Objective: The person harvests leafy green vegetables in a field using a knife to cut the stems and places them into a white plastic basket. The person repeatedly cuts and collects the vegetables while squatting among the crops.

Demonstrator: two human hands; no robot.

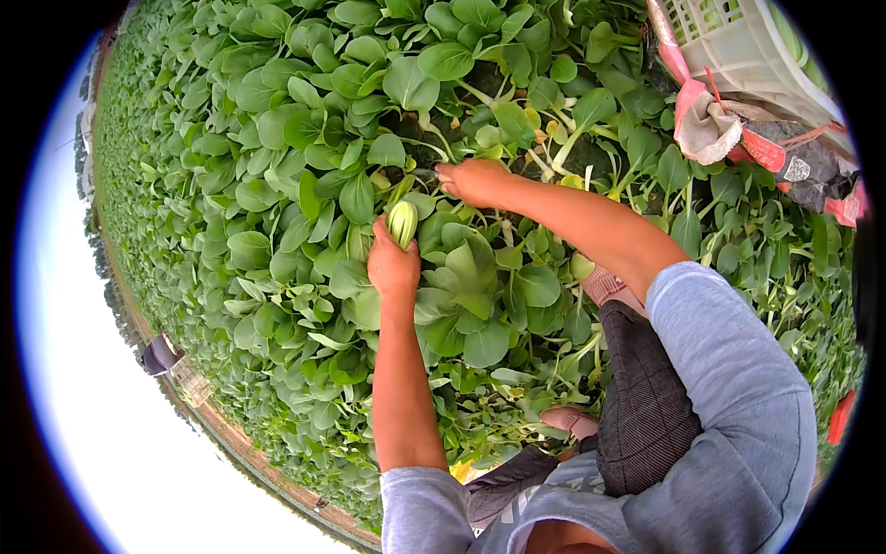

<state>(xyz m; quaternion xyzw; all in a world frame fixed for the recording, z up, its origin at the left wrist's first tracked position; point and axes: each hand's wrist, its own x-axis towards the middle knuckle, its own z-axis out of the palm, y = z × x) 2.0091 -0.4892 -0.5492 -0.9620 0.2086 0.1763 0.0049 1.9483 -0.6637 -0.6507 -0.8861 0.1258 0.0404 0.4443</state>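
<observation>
My left hand (pixel 394 266) grips a head of bok choy (pixel 402 223), its pale green ribbed base pointing up between thumb and fingers. The leaves of that head are partly hidden under my hand. Ahead and to the right, my right hand (pixel 477 183) is closed low among the stems. A short grey blade, apparently a small knife (pixel 425 173), sticks out from its fingers; the handle is hidden in the fist. Just right of my left hand grows a large leafy bok choy plant (pixel 471 277). Fallen stalks and yellowed leaves (pixel 554 131) lie on dark soil beyond my right hand.
A white plastic crate (pixel 754 66) stands at upper right, with green produce inside. Beside it lie a pink and white sack (pixel 706 124) and red packaging (pixel 761 149). Dense bok choy rows (pixel 228 173) spread leftward. Far off, a person (pixel 160 356) is near another crate (pixel 190 381).
</observation>
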